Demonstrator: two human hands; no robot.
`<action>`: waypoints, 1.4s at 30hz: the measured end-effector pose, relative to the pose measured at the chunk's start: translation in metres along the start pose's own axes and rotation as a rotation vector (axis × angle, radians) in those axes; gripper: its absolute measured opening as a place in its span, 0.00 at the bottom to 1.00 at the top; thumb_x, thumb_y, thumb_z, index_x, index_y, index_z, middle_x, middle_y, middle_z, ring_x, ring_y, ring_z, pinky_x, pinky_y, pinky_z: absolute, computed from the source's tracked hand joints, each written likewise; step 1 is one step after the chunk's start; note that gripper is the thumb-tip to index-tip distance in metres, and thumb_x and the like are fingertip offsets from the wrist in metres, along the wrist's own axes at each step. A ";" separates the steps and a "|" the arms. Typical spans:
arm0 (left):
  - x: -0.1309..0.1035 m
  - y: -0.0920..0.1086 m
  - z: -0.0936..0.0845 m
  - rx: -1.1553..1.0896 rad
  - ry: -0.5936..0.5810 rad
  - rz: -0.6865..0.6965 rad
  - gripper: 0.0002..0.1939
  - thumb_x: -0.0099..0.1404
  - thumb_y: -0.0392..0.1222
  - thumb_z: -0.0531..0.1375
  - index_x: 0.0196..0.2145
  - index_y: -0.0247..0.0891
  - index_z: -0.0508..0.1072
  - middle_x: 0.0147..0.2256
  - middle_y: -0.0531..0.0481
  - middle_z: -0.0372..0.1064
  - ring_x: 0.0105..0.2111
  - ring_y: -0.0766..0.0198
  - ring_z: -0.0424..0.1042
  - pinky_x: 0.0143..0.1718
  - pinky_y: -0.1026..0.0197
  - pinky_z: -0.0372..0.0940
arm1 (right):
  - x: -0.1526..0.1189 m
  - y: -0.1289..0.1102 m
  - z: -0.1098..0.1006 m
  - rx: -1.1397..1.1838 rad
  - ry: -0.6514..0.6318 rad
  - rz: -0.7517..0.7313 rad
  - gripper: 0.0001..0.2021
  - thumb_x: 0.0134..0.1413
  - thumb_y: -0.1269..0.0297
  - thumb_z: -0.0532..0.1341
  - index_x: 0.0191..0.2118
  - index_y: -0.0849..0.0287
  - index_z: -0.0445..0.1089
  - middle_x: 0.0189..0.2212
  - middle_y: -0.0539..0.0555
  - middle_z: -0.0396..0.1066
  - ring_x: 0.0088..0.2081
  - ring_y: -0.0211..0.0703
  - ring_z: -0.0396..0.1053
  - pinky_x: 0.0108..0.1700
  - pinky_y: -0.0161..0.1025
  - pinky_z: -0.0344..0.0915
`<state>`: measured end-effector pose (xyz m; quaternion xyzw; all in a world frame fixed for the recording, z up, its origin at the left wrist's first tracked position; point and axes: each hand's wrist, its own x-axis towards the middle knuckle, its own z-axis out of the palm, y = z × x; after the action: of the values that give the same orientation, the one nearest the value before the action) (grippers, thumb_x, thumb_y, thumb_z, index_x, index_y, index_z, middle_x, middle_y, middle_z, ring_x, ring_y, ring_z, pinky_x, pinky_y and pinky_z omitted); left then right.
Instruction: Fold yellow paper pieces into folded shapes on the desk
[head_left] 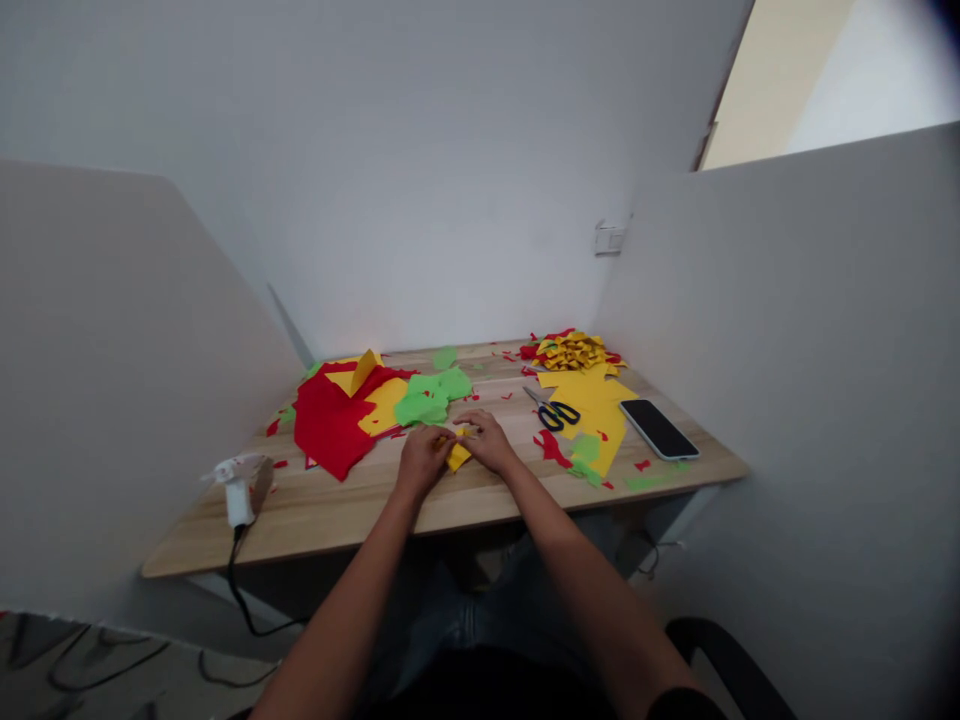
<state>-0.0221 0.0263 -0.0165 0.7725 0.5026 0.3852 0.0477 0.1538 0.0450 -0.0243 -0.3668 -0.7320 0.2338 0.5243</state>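
Observation:
Low over the table's front middle, my left hand (424, 456) and my right hand (487, 442) come together at a small yellow felt-like piece (459, 457). The left fingers pinch its left side, with thumb and forefinger close together. My right hand's fingers are bent over its upper right part, gripping it. Part of the piece is hidden under the fingers. Just beyond the hands lie crumpled green sheets (427, 397). A pair of dark-handled scissors (553, 410) rests to the right, partly over yellow sheets (592, 400).
Red sheets (330, 425) lie at the left, near a white corded glue gun (238, 495) at the table edge. A pile of folded yellow pieces (574, 350) sits at the back right. A phone (660, 430) lies at the right. Partitions (810, 330) flank the table.

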 end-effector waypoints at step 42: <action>0.006 -0.014 0.009 0.012 0.045 -0.080 0.07 0.59 0.45 0.62 0.32 0.43 0.79 0.40 0.48 0.72 0.42 0.56 0.68 0.47 0.52 0.61 | 0.000 0.005 0.000 0.031 0.022 0.111 0.08 0.49 0.71 0.60 0.33 0.56 0.76 0.33 0.51 0.75 0.36 0.41 0.68 0.41 0.37 0.63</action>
<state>-0.0253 0.0410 -0.0259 0.7431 0.5365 0.3973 0.0471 0.1556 0.0484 -0.0281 -0.4011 -0.7011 0.2699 0.5242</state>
